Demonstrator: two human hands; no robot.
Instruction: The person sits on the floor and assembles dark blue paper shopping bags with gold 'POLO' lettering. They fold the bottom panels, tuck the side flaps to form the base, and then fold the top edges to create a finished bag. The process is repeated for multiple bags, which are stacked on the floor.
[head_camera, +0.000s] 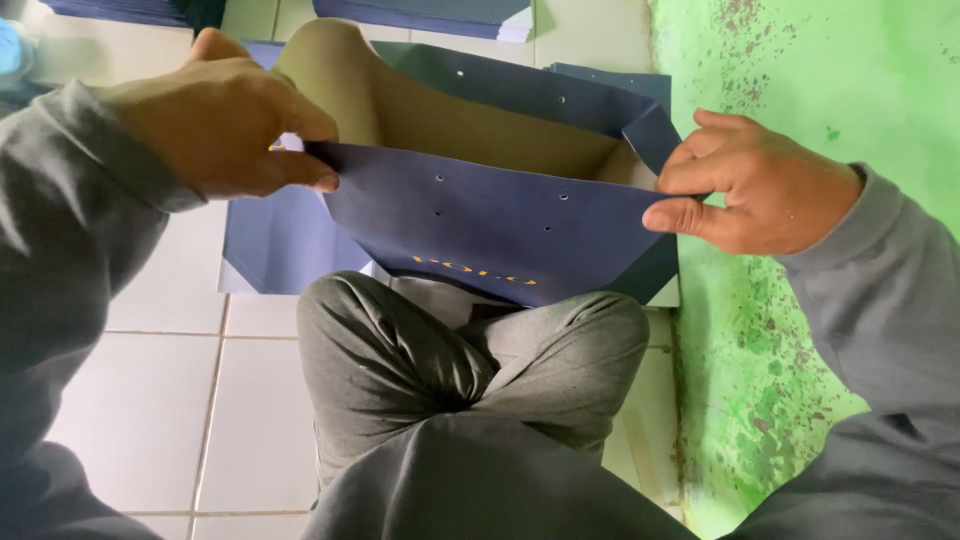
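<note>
A dark blue paper bag (500, 225) with a tan inside and small punched holes near its rim stands open above my crossed legs (470, 370). My left hand (225, 120) pinches the bag's rim at its left corner. On the other side, my right hand (755, 185) grips the right corner, thumb on the outer face. Gold lettering shows low on the bag's front panel.
Flat dark blue paper sheets (275, 245) lie on the white tiled floor (160, 400) under the bag. More blue stacks (430, 15) sit at the top edge. A green wall (790, 60) with worn brown specks runs along the right.
</note>
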